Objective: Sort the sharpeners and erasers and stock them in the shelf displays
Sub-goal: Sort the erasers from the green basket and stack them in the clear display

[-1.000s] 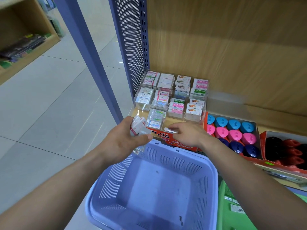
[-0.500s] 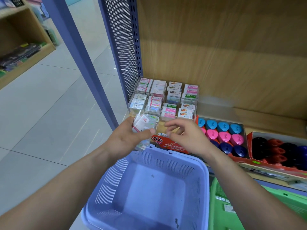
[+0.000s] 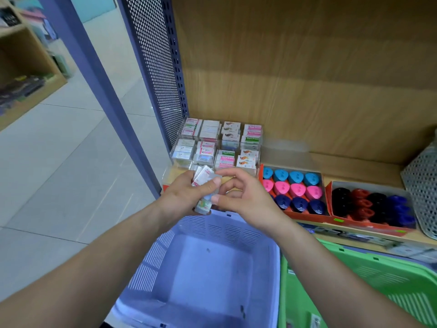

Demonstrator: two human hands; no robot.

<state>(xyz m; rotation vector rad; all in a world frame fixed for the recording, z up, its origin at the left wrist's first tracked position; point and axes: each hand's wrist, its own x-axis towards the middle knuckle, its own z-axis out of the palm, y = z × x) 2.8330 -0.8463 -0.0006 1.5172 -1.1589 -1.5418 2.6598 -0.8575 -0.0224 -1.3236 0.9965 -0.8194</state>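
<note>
Head view: erasers [image 3: 203, 179] are gripped as a small stack in the curled left hand [image 3: 184, 197], above the far rim of the purple basket [image 3: 165, 256]. The stack's edge is pinched by the right hand [image 3: 248, 200]. Boxed sharpeners [image 3: 293, 188] are seen on the shelf [image 3: 354, 166], just right.

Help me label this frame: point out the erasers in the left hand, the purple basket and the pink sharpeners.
erasers [image 3: 203, 178]: head view, wrapper of the top one.
purple basket [image 3: 220, 227]: head view, far slotted wall.
pink sharpeners [image 3: 296, 189]: head view, top of the third one.
</note>
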